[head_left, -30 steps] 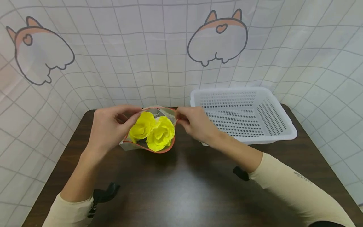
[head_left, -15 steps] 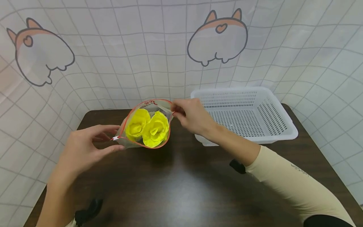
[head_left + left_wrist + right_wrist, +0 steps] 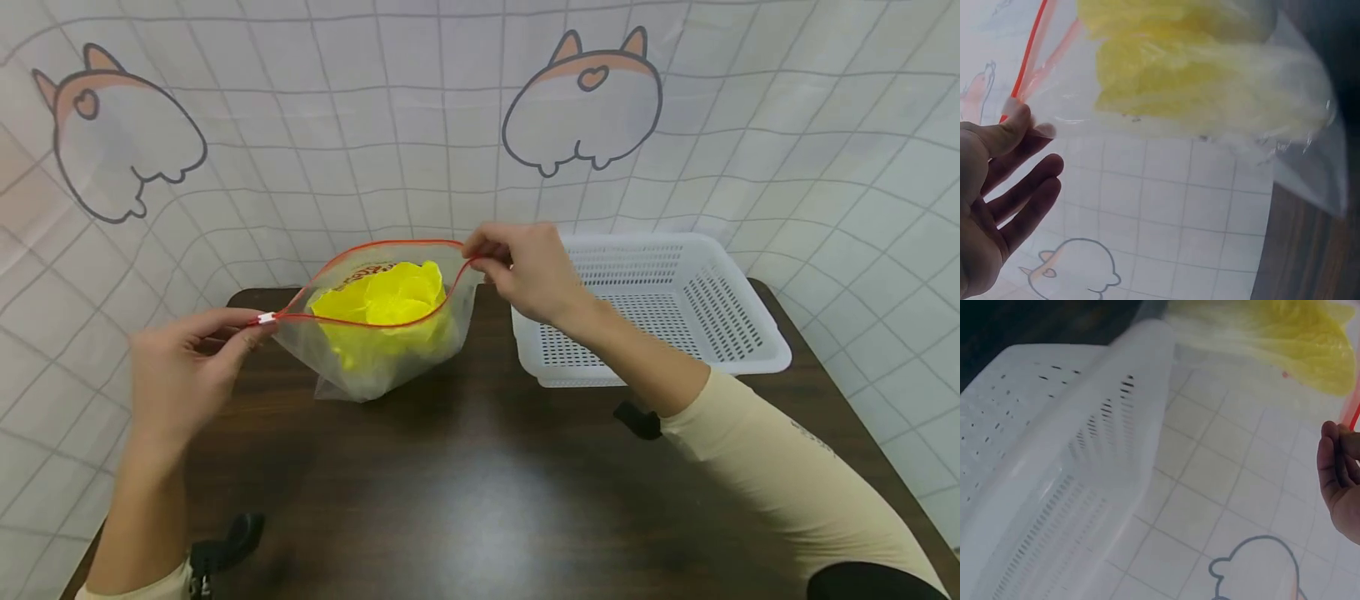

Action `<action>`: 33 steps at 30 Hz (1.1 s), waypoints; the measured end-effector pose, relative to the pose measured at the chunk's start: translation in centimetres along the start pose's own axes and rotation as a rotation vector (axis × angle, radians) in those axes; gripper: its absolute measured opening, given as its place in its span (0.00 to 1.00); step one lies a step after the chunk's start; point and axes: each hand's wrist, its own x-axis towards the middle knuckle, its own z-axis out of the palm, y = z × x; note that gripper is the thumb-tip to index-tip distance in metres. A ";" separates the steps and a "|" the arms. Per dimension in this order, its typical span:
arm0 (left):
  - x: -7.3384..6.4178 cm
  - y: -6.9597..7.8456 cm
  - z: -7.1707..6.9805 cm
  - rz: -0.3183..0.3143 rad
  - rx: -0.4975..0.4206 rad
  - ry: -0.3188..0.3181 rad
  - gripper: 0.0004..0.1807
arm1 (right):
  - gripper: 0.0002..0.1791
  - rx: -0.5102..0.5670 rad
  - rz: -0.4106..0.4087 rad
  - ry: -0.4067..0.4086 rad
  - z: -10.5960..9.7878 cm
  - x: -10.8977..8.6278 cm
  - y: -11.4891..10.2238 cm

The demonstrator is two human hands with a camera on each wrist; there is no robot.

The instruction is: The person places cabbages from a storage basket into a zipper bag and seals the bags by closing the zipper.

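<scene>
A clear zip bag (image 3: pixel 375 375) with a red zip edge and a white slider (image 3: pixel 266 318) hangs between both hands, its mouth parted. Inside sit yellow paper-like flowers (image 3: pixel 397 300), seen through the plastic in both wrist views. My left hand (image 3: pixel 183 358) pinches the bag's left corner by the slider between thumb and index finger; in the left wrist view the other fingers of that hand (image 3: pixel 1010 169) are spread loosely. At the opposite corner my right hand (image 3: pixel 532 271) pinches the red edge with thumb and fingers.
A white perforated plastic basket (image 3: pixel 652 367) stands at the right rear of the dark wooden table (image 3: pixel 480 500), partly behind the right forearm. Close behind the table hangs a white grid-patterned curtain (image 3: pixel 420 125) with cartoon drawings.
My left hand went from the flowers' side out to the left and took hold of the slider corner. The bag has risen and its mouth stretched wider, with the right hand moving up.
</scene>
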 end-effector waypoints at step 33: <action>1.9 -0.8 0.1 -0.287 -0.230 0.015 0.06 | 0.09 0.121 0.066 -0.022 -2.1 1.3 1.5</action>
